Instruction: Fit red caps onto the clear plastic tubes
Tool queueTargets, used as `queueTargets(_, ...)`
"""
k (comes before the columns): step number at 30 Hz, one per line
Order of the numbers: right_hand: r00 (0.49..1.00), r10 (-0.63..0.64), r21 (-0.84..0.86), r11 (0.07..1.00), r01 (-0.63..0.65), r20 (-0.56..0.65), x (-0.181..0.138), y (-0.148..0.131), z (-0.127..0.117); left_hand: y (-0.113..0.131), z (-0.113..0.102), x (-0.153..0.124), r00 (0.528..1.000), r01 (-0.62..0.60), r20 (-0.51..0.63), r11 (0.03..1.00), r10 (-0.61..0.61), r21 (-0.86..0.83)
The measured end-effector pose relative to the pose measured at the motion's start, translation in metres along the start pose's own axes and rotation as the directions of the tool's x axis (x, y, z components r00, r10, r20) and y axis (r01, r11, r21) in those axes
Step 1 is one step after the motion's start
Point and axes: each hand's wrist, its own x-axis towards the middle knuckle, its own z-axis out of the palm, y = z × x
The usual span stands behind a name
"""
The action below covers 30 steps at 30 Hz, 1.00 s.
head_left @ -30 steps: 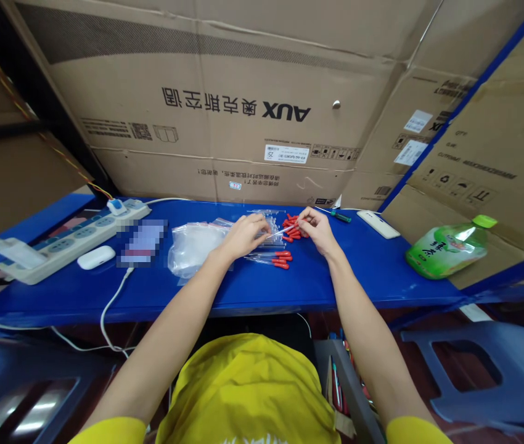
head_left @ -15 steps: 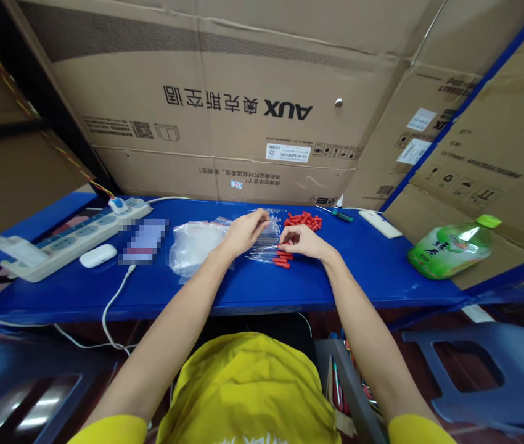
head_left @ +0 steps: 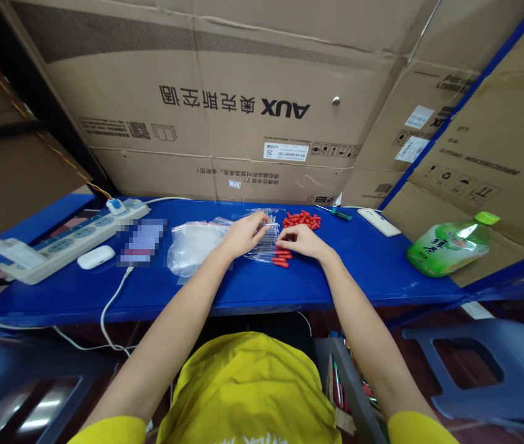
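Note:
A row of thin metal shafts (head_left: 264, 245) lies on the blue table between my hands. Several at the near end carry red handles (head_left: 281, 262), like small screwdrivers. My left hand (head_left: 246, 233) rests over the far part of the row, thumb and fingers apart, touching the shafts. At the row's right side, my right hand (head_left: 302, 239) is closed in a pinch by the shaft ends; what sits between its fingertips is too small and hidden to make out. Just beyond it lies a pile of loose red handles (head_left: 302, 219).
Clear plastic bags (head_left: 195, 246) lie left of the shafts. Farther left are a phone (head_left: 144, 242), a white case (head_left: 96, 257) and a power strip (head_left: 81, 237). A green screwdriver (head_left: 339, 214), a white device (head_left: 379, 222) and a green bottle (head_left: 449, 246) are on the right. Cardboard (head_left: 225, 55) walls the back.
My right hand has shifted slightly left toward the shaft ends, and the red piece by its fingertips no longer shows. My left hand stays over the shafts. The view has moved slightly.

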Motion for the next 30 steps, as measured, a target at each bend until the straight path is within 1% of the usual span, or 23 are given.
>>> queueTargets(5,0.999,-0.033,-0.047,0.998,0.031,-0.024,0.001,0.003,0.001,-0.003,0.002,0.0,0.994,0.002,0.105,0.998,-0.008,0.061)
queueTargets(12,0.999,-0.029,-0.06,0.998,0.028,-0.022,0.002,0.003,0.003,-0.003,0.002,-0.002,0.985,0.062,0.16,0.996,-0.072,0.064)
queueTargets(14,0.998,-0.025,-0.064,0.998,0.022,-0.049,0.002,0.003,0.002,-0.002,0.002,-0.002,0.979,0.062,0.192,0.996,-0.072,0.058)
queueTargets(15,0.996,-0.024,-0.077,0.997,0.018,-0.084,0.002,0.004,0.0,-0.002,0.002,-0.002,0.974,0.065,0.212,0.996,-0.076,0.057)
queueTargets(17,0.98,-0.025,-0.14,0.99,-0.003,-0.198,0.002,0.006,-0.004,-0.003,0.002,-0.002,0.964,0.077,0.249,0.995,-0.09,0.064)
queueTargets(20,0.922,-0.017,-0.288,0.952,-0.104,-0.388,0.0,0.012,-0.014,-0.002,0.002,-0.001,0.96,0.086,0.261,0.994,-0.102,0.071)
queueTargets(23,0.873,-0.005,-0.378,0.903,-0.206,-0.488,-0.004,0.017,-0.022,-0.001,0.002,0.0,0.965,0.07,0.248,0.994,-0.088,0.08)
queueTargets(25,0.867,-0.003,-0.401,0.887,-0.228,-0.499,-0.006,0.017,-0.024,0.0,0.002,0.0,0.969,0.062,0.234,0.995,-0.079,0.077)
queueTargets(26,0.874,-0.004,-0.404,0.888,-0.221,-0.486,-0.006,0.017,-0.024,0.001,0.002,0.0,0.973,0.059,0.221,0.996,-0.073,0.071)
queueTargets(30,0.936,-0.033,-0.434,0.891,-0.131,-0.351,-0.005,0.014,-0.017,0.001,0.002,0.0,0.987,0.03,0.159,0.998,-0.038,0.049)
